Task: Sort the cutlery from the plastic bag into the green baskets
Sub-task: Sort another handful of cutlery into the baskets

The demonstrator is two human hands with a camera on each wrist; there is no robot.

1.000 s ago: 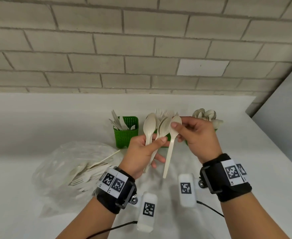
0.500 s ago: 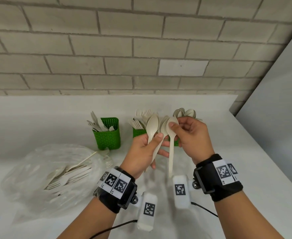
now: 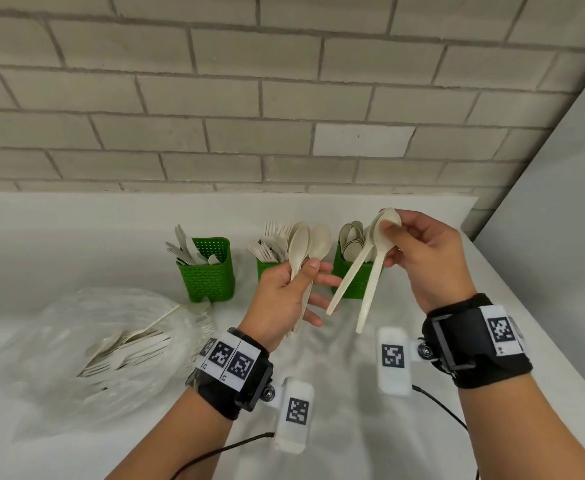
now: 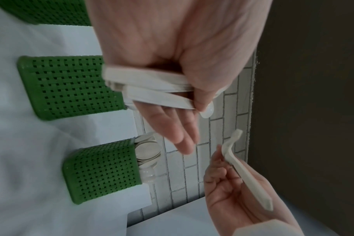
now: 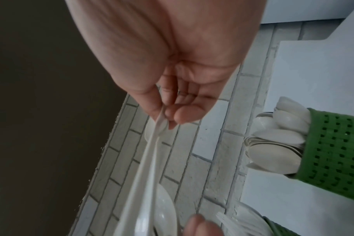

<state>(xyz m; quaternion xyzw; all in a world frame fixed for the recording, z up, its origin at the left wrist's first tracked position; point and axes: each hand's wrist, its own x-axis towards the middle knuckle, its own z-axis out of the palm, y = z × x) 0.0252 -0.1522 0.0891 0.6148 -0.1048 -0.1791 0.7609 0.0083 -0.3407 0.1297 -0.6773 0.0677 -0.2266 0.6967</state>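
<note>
From my head camera, my left hand (image 3: 284,299) pins a few smooth, cream plastic spoons (image 3: 306,247) by their handles under the thumb, bowls up, the other fingers loosely extended. My right hand (image 3: 422,258) pinches two more cream spoons (image 3: 370,271) at the bowls, flat handles hanging down and splayed apart. Behind them on the white table (image 3: 76,244) stand three green perforated plastic baskets: the left basket (image 3: 208,275) with knives, the middle basket (image 3: 267,266) with forks, the right basket (image 3: 353,282) with spoons. The crinkled clear plastic bag (image 3: 87,344) of remaining cutlery lies to my left.

At my left wrist, the thumb (image 4: 200,89) clamps the flat, matte handles across the fingers; the woven-look middle basket (image 4: 71,86) and spoon basket (image 4: 103,172) sit beyond.

At my right wrist, the fingertips (image 5: 184,115) close on the spoon pair (image 5: 150,159); stacked oval bowls poke from the spoon basket (image 5: 333,151).

Half a second ago my hands met over one bunch; now they are apart, the right carrying its two spoons toward the right basket.
</note>
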